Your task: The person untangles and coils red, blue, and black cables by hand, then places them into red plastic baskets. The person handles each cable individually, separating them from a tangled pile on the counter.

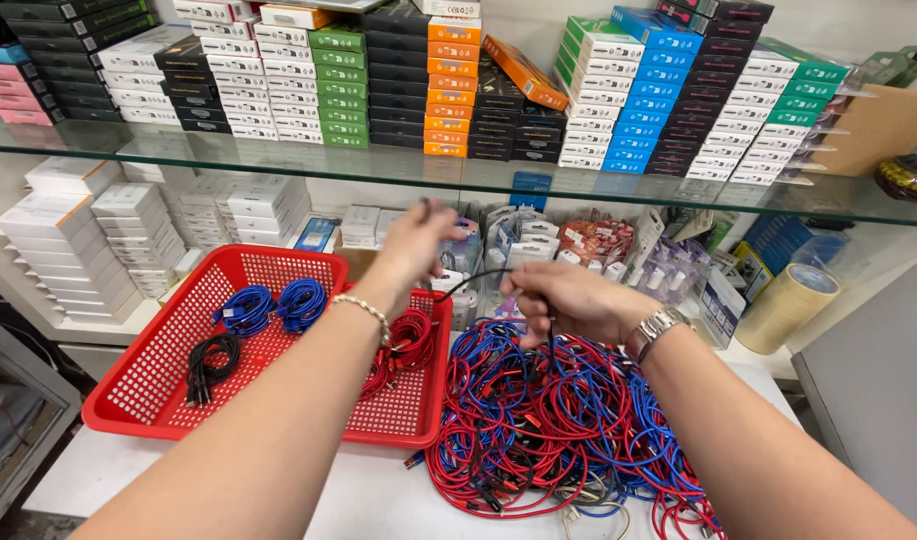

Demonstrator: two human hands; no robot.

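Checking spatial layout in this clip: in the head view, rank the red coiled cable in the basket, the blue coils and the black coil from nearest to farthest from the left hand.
From the left hand:
1. Red coiled cable, at the basket's right end, just below the wrist.
2. Blue coils, mid-basket, further left.
3. Black coil, lower left of the red basket, farthest.

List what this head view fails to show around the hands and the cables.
- Left hand: motion-blurred, so its grip on the black cable is unclear.
- Tangled cable pile: the bottom frame edge cuts it off.
- Red basket: the left forearm hides part of its red coils.
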